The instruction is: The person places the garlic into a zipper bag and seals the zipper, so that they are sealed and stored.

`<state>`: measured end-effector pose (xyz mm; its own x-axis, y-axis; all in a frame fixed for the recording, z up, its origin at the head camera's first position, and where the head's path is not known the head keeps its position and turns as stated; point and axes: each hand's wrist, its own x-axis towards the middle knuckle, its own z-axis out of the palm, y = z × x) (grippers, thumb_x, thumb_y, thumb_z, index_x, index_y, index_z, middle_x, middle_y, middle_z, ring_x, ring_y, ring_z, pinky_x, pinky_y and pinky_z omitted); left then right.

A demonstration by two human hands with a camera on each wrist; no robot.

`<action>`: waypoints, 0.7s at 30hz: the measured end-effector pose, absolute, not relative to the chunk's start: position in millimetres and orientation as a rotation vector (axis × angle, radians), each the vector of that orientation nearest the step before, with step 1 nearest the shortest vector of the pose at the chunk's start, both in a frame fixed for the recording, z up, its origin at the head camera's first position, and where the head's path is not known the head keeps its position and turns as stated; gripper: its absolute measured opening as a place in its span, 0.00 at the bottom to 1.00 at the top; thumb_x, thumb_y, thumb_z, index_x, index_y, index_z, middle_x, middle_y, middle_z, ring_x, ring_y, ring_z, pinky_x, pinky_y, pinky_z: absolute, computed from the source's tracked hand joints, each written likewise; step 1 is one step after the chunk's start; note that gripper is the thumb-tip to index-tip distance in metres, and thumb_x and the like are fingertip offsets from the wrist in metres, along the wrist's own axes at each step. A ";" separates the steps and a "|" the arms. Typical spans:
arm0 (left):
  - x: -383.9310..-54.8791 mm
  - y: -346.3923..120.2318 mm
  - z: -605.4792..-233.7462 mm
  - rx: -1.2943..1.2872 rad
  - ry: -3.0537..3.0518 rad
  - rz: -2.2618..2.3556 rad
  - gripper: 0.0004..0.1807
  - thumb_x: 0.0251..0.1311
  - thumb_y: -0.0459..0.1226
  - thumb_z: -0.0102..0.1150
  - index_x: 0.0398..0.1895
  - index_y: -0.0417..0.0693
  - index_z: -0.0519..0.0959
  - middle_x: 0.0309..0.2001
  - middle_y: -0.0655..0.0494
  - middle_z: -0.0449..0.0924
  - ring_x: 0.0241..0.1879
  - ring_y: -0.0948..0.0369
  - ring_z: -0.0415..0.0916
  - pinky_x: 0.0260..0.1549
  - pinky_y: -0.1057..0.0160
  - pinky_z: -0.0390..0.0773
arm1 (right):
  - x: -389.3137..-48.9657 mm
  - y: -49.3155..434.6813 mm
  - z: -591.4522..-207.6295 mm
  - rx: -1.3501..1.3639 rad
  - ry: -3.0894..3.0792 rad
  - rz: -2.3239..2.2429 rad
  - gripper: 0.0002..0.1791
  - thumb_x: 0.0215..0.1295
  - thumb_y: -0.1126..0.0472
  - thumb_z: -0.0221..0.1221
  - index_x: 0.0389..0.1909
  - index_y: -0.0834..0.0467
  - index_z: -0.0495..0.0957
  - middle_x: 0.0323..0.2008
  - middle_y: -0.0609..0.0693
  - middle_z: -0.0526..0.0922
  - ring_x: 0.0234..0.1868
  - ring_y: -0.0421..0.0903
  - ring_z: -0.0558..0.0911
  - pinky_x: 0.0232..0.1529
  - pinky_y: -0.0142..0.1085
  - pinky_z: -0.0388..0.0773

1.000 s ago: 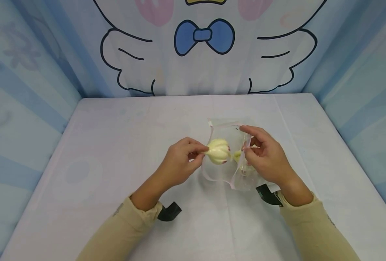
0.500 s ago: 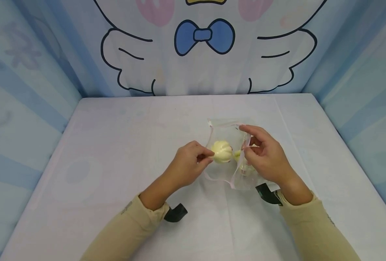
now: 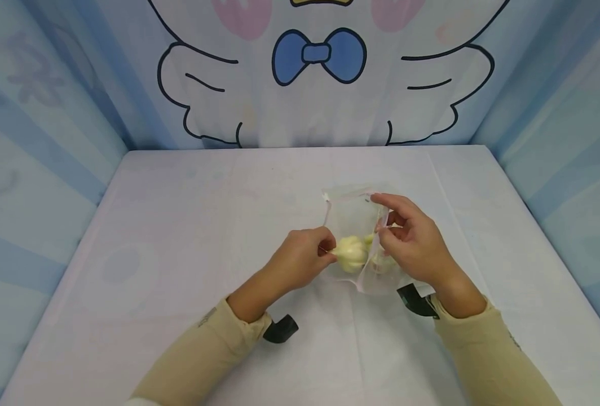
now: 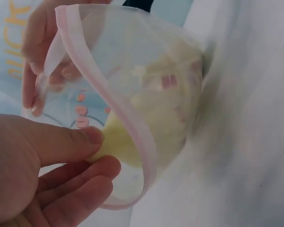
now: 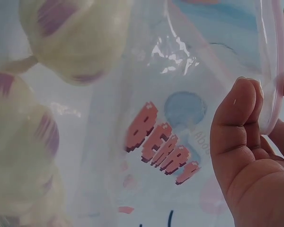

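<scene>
My left hand (image 3: 304, 256) pinches the stem of a pale garlic bulb (image 3: 351, 256) between thumb and fingertips. The bulb lies within the mouth of a clear plastic zip bag (image 3: 348, 208) with a pink strip (image 4: 116, 97) along its opening. At the bag's other side, my right hand (image 3: 415, 239) grips the rim between thumb and fingers and keeps the mouth apart. More garlic (image 3: 383, 263) shows through the plastic below that hand. Seen from the right wrist, purple-streaked garlic (image 5: 19, 146) fills the left side, and red BERRY lettering (image 5: 161, 146) appears on the bag.
A white cloth covers the table (image 3: 188, 225) under the bag. Behind it hangs a curtain (image 3: 315, 113) with a cartoon print and a blue bow. Patterned blue curtains (image 3: 36, 169) flank both sides. A black strap piece (image 3: 281, 329) sticks out from the left cuff.
My left hand has moved right and slightly down, carrying the garlic bulb from the bag's mouth deeper in, beside the other garlic. My right hand stays nearly still on the rim.
</scene>
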<state>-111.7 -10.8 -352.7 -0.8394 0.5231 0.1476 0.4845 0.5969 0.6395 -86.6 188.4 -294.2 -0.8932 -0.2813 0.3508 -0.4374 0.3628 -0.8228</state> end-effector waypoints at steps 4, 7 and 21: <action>-111.7 -6.6 -354.7 0.864 2.772 1.041 0.05 0.50 0.37 0.64 0.29 0.48 0.78 0.29 0.60 0.79 0.30 0.70 0.76 0.25 0.78 0.71 | -86.7 188.3 -294.2 0.667 -2.455 1.569 0.25 0.53 0.81 0.46 0.56 0.72 0.63 0.48 0.57 0.67 0.30 0.46 0.71 0.20 0.30 0.75; -111.2 -3.7 -355.5 0.859 2.787 1.020 0.05 0.51 0.37 0.63 0.30 0.48 0.79 0.29 0.60 0.80 0.29 0.69 0.76 0.24 0.78 0.71 | -86.2 188.0 -293.7 0.668 -2.456 1.564 0.25 0.53 0.81 0.46 0.56 0.72 0.64 0.49 0.57 0.67 0.30 0.46 0.71 0.20 0.30 0.76; -108.6 3.0 -361.4 0.927 2.873 0.978 0.05 0.54 0.34 0.59 0.33 0.47 0.83 0.31 0.59 0.79 0.31 0.65 0.73 0.29 0.74 0.71 | -86.3 184.2 -293.4 0.659 -2.458 1.548 0.26 0.51 0.82 0.46 0.55 0.73 0.64 0.48 0.57 0.68 0.31 0.46 0.70 0.21 0.26 0.74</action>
